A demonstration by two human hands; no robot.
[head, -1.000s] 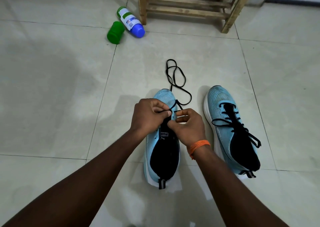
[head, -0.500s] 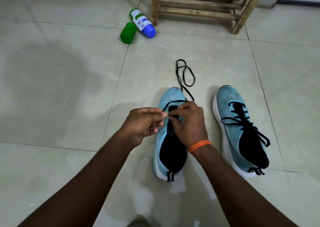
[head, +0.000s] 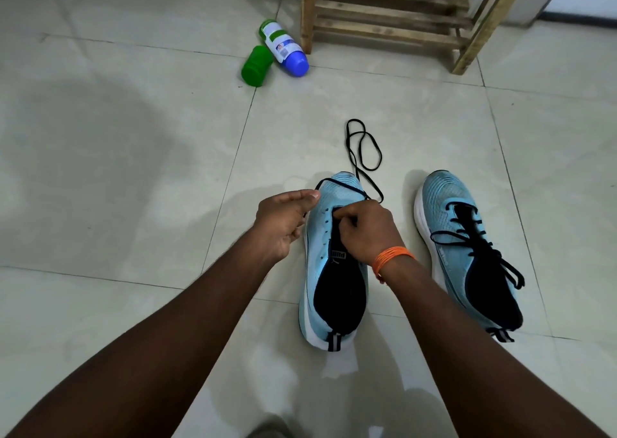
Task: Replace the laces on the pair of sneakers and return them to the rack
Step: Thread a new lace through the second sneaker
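Two light-blue knit sneakers with white soles and black linings lie on the glossy tiled floor (head: pixel 133 170), side by side, long axes parallel, toes pointing away toward the slatted wooden rack (head: pixel 384 30). The right sneaker (head: pixel 467 254) is laced in black. The left sneaker (head: pixel 320 237) shows open eyelets. A thin flat black lace (head: pixel 347 138) loops on the tile beyond its toe and arcs across the toe cap. The left grip (head: pixel 283 220) pinches that lace between thumb and fingers beside the toe. The right grip (head: pixel 364 230), with an orange thread band (head: pixel 390 257) at the wrist, is curled over the upper eyelets. Its knuckles hide the fingertips, so I cannot tell what it holds. A green bottle (head: pixel 255 67) and a white bottle (head: pixel 283 50) lie beside the rack, whose top is cut off.
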